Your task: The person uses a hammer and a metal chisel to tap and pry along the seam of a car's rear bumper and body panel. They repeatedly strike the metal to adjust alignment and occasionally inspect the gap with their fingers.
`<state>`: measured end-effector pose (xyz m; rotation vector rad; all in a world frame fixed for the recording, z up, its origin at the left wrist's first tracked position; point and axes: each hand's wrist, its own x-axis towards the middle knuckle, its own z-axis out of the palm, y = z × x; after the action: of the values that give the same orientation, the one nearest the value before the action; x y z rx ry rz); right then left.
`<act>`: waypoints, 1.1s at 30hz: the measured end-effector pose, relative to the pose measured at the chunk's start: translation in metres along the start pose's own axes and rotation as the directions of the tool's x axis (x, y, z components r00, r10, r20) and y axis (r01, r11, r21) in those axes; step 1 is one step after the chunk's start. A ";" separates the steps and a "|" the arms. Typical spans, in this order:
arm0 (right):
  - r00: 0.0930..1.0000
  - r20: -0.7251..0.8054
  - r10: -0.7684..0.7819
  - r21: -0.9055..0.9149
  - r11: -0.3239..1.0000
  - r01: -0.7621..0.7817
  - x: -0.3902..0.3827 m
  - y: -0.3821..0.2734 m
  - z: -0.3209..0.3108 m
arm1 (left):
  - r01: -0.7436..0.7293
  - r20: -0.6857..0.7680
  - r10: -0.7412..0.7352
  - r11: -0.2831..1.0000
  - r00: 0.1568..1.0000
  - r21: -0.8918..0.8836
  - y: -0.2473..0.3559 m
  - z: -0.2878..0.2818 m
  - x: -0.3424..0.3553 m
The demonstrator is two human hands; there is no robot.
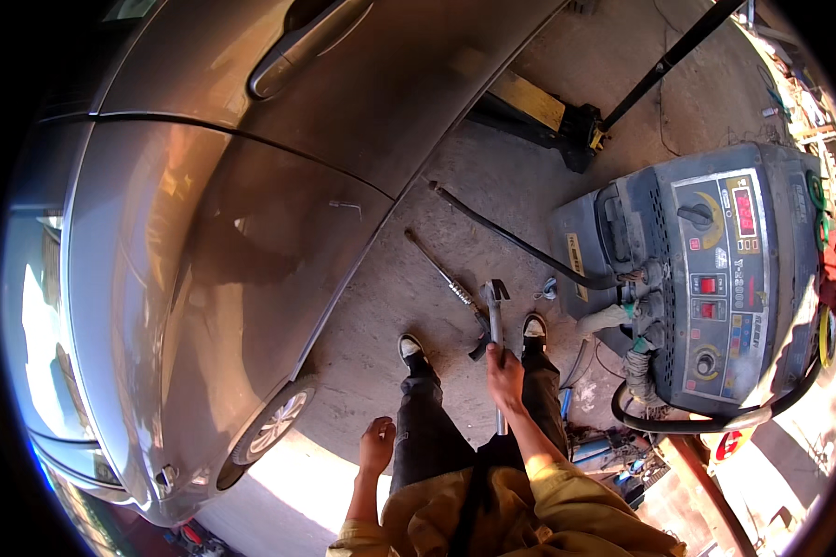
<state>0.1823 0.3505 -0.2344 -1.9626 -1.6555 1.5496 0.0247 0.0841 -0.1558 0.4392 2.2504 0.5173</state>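
Observation:
My right hand (505,379) is wrapped round the metal shaft of a hammer (495,320), whose head points away from me, above the floor between my feet. The shaft's lower end sticks out below my fist. My left hand (377,444) hangs beside my left thigh with its fingers curled in, and nothing shows in it. To its left is the side of a bronze-silver car (251,251), with a small light mark (346,204) on its panel. On the floor past the hammer lies a slide-hammer puller (450,280) with a thin rod and a dark grip.
At right stands a grey welding machine (715,288) with a lit display and thick cables. One black cable (529,244) reaches across the floor toward the car. A yellow floor jack (534,104) with a long black handle sits far ahead. Assorted clutter (613,459) lies behind my right leg.

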 end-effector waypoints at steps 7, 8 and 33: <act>0.996 -0.051 0.068 0.511 0.859 -0.032 -0.019 -0.035 0.100 | -0.420 0.190 0.381 0.873 0.905 0.248 -0.039 -0.012 0.174; 0.993 -0.102 0.057 0.477 0.879 -0.002 -0.010 -0.041 0.118 | -0.495 0.245 0.432 0.794 0.868 0.351 -0.057 -0.011 0.205; 0.940 -0.206 0.270 0.303 0.932 -0.202 -0.144 0.033 0.115 | -0.939 -0.554 0.832 0.188 -0.004 0.289 0.377 -0.207 0.166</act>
<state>0.1367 0.1692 -0.2231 -2.1539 -1.0734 1.4461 -0.1813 0.4375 0.0567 1.9930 2.1123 1.7614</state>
